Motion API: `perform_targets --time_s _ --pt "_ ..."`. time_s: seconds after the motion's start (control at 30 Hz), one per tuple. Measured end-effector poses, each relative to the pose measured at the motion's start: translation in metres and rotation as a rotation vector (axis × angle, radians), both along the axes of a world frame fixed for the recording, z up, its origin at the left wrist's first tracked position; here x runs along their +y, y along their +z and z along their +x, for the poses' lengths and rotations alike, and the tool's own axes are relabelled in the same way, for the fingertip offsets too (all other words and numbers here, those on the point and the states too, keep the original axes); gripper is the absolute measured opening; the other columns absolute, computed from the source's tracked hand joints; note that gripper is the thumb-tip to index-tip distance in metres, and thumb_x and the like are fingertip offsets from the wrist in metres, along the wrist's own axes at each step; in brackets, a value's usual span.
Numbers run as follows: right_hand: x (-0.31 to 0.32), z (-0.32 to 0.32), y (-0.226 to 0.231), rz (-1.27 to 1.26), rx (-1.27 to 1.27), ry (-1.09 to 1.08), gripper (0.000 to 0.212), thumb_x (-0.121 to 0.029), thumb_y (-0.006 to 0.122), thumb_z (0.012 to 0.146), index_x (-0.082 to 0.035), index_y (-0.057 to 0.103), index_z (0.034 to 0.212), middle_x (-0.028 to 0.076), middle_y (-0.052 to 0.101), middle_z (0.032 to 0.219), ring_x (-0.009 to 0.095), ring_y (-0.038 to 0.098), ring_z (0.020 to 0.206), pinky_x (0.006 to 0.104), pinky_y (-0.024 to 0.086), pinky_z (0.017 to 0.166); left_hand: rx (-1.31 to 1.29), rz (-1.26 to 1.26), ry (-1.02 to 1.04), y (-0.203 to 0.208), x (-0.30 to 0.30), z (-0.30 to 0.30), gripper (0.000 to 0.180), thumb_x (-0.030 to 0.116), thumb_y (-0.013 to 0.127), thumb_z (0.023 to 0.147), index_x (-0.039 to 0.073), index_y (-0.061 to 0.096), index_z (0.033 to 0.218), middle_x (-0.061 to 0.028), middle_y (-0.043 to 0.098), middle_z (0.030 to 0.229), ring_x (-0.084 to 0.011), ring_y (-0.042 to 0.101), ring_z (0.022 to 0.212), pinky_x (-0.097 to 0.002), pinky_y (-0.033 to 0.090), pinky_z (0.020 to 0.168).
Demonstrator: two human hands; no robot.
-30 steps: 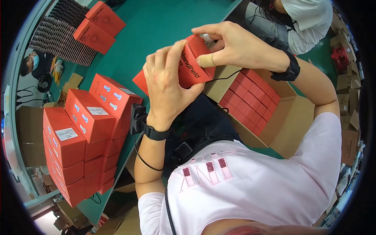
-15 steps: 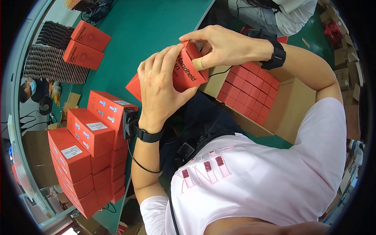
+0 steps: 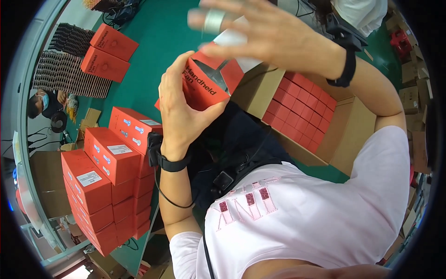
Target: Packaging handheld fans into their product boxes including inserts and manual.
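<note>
My left hand (image 3: 176,104) wraps round a red carton (image 3: 204,88) with black printing and holds it tilted above my lap. The carton's top stands open, its red flaps raised, and a greyish, shiny interior shows between them. A pale flap (image 3: 234,39) sticks up at the far side, partly behind my right hand (image 3: 267,37). That hand hovers just above the opening, blurred by motion, its fingers stretched out and apart with nothing visible in them. A whitish band circles one of its fingers. Behind my left hand the lower part of the carton is hidden.
Stacked red cartons (image 3: 121,162) stand at the left. Two more cartons (image 3: 107,65) lie farther back beside piles of dark chain-like strips (image 3: 69,69). An open cardboard box (image 3: 346,130) at the right holds rows of red cartons. Another person (image 3: 360,14) sits at the far right.
The carton's top has come open, with flaps now raised. My right hand has let go of it and moved up and away, while my left hand keeps its hold.
</note>
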State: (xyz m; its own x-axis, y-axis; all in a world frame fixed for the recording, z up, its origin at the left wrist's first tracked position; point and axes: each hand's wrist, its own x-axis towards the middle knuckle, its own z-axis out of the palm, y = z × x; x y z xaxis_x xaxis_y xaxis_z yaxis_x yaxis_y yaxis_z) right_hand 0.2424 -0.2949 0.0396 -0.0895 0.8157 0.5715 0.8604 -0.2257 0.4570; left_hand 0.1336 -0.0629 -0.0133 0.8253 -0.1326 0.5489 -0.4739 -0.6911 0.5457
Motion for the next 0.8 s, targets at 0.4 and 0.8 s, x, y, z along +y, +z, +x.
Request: perform_targets --time_s 0.4,0.8 --pt "0.001 -0.006 -0.021 -0.228 0.860 0.146 0.039 -0.007 0.057 0.097 -0.004 0.058 0.135 0.020 0.068 0.097 0.034 0.066 0.091 0.0397 0.051 0.084 -0.004 -0.002 -0.028 0.001 0.009 -0.010 0.094 0.007 0.089 0.064 0.000 0.042 0.145 -0.0111 0.052 0.136 -0.0225 0.052 0.127 -0.0363 0.040 0.110" --pt "0.036 0.008 -0.082 0.142 0.777 0.006 0.052 -0.021 0.071 0.088 -0.012 0.059 0.138 0.013 0.069 0.093 0.028 0.067 0.075 0.0382 0.055 0.067 0.176 0.012 0.013 -0.001 0.014 0.016 0.091 0.015 0.088 0.060 0.008 0.050 0.142 -0.0110 0.058 0.128 -0.0306 0.053 0.118 -0.0420 0.043 0.104"
